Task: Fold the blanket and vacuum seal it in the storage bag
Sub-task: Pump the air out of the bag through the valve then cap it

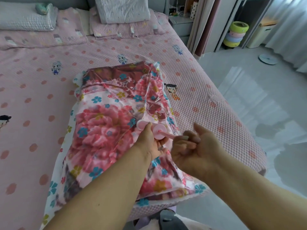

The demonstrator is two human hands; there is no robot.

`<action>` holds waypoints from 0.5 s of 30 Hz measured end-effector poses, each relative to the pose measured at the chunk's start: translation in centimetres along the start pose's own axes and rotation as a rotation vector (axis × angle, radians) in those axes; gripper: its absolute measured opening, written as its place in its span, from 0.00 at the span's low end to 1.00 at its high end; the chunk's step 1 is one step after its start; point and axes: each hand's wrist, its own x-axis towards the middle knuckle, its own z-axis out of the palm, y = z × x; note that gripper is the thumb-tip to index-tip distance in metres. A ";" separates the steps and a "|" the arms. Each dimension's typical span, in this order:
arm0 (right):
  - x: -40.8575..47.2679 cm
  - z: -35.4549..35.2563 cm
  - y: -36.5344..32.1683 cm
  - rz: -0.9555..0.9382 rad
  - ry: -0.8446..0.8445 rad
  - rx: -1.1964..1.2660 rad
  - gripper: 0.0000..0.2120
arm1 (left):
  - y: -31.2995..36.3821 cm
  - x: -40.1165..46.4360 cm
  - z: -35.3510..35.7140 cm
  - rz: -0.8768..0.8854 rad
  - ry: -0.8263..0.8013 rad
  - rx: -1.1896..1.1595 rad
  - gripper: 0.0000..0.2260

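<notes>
- Bed [116, 52]: covered with a pink quilted spread printed with dots and small cartoon figures; it fills the left and centre of the scene. Pale glossy floor [249, 90] lies to the right.
- Pillows [26, 17]: two at the far end of the bed, a grey-white one at far left and a second, grey one propped upright near the centre.
- Storage bag [155, 77]: clear plastic, lying flat on the bed near its right edge, long axis running from near to far. A white border printed with small flowers shows along its left and near sides.
- Blanket [103, 123]: folded, fully inside the storage bag; red, pink and white floral print with blue and yellow blossoms. The plastic wrinkles loosely over its far right part.
- Right hand [194, 150]: grip clenched around the handle end of the pump rod, to the right of the valve; motion blur softens the fingers.
- Left hand [152, 138]: grip grasping the body of the pink hand pump [159, 132] at the bag surface, thumb lying across the top.
- Pump rod [167, 134]: thin, pink, extending from the round pump disc toward the right hand.
- Valve [141, 126]: pink round fitting on top of the bag, just left of the pump disc, partly hidden by the left thumb.
</notes>
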 end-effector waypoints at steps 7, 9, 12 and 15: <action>3.6 1.7 1.3 -0.059 -0.002 -0.058 0.29 | 0.6 -0.7 0.1 0.010 0.016 0.030 0.20; 0.8 0.1 0.7 -0.014 -0.054 -0.052 0.30 | 0.3 -1.2 0.2 -0.005 -0.005 -0.058 0.25; -1.6 -0.1 0.3 -0.032 -0.102 -0.055 0.31 | 0.2 -0.8 -0.3 -0.060 -0.025 -0.120 0.28; 2.1 1.9 1.2 -0.060 -0.065 -0.012 0.31 | 0.6 -2.0 0.6 0.052 0.032 -0.103 0.19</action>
